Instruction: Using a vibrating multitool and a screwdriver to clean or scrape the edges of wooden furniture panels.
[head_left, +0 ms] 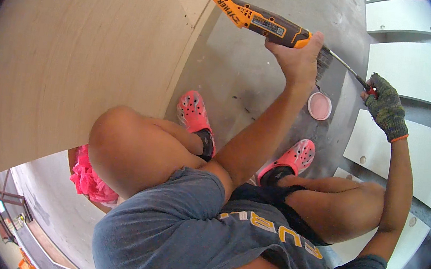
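My bare left hand is closed around the end of an orange and black power tool, held out over the floor and pointing to the upper left. In my right hand, which wears a dark knitted glove with an orange cuff, is a screwdriver with a red and black handle. Its metal shaft slants up toward the near end of the power tool. Whether the tip touches the tool is hidden by my left hand.
A large light wooden panel fills the left side. White boards with round holes lie along the right. Below my left wrist, a round pink dish or lid rests on the grey floor. Crumpled pink plastic is beside my knee.
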A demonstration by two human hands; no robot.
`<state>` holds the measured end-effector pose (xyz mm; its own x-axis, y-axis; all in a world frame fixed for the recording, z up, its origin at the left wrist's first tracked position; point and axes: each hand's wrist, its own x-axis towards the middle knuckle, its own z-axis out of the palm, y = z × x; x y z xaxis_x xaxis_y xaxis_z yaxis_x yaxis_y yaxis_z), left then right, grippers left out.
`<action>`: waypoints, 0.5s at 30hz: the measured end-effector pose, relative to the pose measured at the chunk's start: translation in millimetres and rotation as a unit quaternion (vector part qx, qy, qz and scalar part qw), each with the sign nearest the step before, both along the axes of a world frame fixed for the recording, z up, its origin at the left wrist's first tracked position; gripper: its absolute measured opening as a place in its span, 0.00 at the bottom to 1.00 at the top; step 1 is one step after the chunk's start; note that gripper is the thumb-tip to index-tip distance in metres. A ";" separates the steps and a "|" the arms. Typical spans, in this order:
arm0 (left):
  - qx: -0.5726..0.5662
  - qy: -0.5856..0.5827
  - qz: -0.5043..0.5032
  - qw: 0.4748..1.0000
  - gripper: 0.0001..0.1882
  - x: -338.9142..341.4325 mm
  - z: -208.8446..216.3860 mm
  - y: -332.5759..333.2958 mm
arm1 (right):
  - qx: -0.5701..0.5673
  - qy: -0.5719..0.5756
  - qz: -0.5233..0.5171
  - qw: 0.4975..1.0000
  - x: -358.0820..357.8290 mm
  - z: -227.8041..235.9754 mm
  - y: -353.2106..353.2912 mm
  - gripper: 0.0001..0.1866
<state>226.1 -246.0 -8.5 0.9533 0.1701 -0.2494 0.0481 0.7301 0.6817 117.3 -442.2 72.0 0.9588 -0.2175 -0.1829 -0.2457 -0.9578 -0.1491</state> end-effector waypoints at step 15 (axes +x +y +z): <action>-0.024 0.019 -0.016 0.999 0.44 -3.0 5.0 1.2 | -0.055 0.014 0.004 0.998 -3.1 0.2 -8.2 0.28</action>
